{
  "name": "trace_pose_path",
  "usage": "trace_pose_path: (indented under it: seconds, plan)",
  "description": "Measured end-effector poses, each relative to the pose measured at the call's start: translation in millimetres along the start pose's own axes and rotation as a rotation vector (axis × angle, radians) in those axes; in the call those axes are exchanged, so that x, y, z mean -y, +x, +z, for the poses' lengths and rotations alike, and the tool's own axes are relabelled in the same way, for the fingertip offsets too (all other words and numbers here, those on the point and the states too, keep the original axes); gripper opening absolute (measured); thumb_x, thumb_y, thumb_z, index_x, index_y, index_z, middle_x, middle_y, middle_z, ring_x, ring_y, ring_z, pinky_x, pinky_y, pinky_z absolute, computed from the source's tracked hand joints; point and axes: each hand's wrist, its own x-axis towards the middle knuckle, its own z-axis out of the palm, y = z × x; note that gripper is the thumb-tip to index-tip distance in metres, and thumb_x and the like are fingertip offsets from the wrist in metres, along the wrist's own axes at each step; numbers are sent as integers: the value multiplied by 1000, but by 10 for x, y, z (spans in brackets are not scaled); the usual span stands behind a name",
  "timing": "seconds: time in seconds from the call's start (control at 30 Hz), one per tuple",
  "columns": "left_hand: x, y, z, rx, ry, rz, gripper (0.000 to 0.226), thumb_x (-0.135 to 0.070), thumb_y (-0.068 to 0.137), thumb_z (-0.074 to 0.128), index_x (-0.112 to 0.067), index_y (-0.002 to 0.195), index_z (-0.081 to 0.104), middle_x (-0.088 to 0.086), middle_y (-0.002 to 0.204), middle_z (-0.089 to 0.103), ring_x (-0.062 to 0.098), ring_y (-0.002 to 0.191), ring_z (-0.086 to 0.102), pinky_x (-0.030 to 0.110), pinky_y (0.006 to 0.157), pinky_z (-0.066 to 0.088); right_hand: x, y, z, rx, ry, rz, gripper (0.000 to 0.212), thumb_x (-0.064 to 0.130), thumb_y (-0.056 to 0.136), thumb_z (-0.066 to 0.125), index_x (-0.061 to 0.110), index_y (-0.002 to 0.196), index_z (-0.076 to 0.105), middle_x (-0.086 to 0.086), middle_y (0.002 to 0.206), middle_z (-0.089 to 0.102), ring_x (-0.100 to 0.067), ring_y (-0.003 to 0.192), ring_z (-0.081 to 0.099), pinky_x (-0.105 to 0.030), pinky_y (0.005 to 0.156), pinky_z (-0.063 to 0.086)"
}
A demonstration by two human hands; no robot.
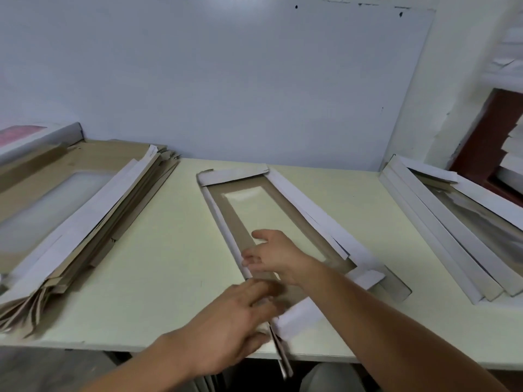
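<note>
A flat cardboard box blank (283,210) with a clear window lies lengthwise on the pale table (158,273), its white side flaps partly folded up. My right hand (271,256) reaches across it and lies on the left cardboard border near the long left flap, fingers fairly straight. My left hand (235,321) is blurred at the blank's near end. Its fingers lie over the near white flap and the thumb sits under the flap's edge at the table's front edge.
A stack of flat window blanks (73,216) fills the table's left side. Folded white box pieces (458,222) lie at the right. A white board (226,80) leans on the wall behind. A dark red frame (492,142) stands at the far right.
</note>
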Motion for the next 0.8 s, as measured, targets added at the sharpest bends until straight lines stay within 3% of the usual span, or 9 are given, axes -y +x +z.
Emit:
trace_pose_path:
  seconds: [0.07, 0.17, 0.23, 0.33, 0.47, 0.57, 0.7, 0.8]
  plan:
    - [50, -3, 32, 63, -81, 11, 22, -24, 99, 52, -17, 115, 65, -1, 127, 54, 17, 122, 49, 30, 98, 44, 6, 44, -59, 57, 198, 38, 65, -5, 97, 54, 8, 154, 26, -12, 105, 67, -24, 97, 70, -36, 93, 57]
    - [120, -21, 42, 66, -139, 18, 27, -24, 103, 47, -10, 99, 70, 0, 113, 61, 6, 126, 43, 19, 103, 39, -67, 37, -201, 78, 193, 9, 54, 0, 100, 52, 5, 150, 35, -14, 117, 67, -22, 102, 71, -27, 84, 59]
    - [173, -32, -9, 61, -141, 3, 25, -21, 102, 50, -10, 96, 71, 1, 110, 61, 8, 124, 45, 22, 102, 41, -124, -8, -327, 63, 28, -61, 40, 7, 100, 53, 5, 140, 50, -12, 111, 71, -19, 94, 71, -27, 84, 58]
    - [273, -53, -118, 56, -80, -38, 19, -18, 96, 55, -18, 101, 73, -2, 107, 54, 12, 112, 46, 24, 94, 42, -186, -144, -563, 101, -438, -198, 19, 28, 96, 64, 16, 108, 72, -2, 91, 73, -9, 77, 62, -30, 79, 52]
    - [391, -70, -186, 34, -81, -127, 18, -13, 90, 60, -21, 96, 75, -5, 105, 51, 5, 108, 42, 11, 92, 34, -285, -350, -749, 226, -790, -209, 23, 48, 81, 75, 32, 96, 69, 20, 72, 60, 3, 64, 51, -17, 64, 42]
    - [435, -87, -164, 28, -117, -177, 21, -14, 89, 63, -24, 102, 77, -7, 107, 56, 2, 109, 47, 16, 92, 41, -346, -433, -781, 260, -872, -223, 19, 46, 80, 75, 37, 91, 63, 30, 70, 56, 3, 65, 51, -20, 65, 40]
    - [509, -124, -207, 25, -222, -215, 18, -14, 86, 71, -20, 102, 77, -9, 109, 64, 2, 106, 57, 25, 89, 49, -394, -528, -754, 254, -932, -297, 9, 38, 87, 67, 36, 84, 59, 11, 83, 63, -6, 72, 55, -28, 69, 46]
    - [554, -140, -259, 28, -322, -187, 11, -22, 90, 71, -18, 98, 77, -10, 105, 69, 3, 102, 63, 28, 87, 51, -433, -671, -729, 194, -866, -364, 11, 31, 89, 63, 33, 81, 56, 9, 84, 63, -11, 79, 59, -36, 77, 52]
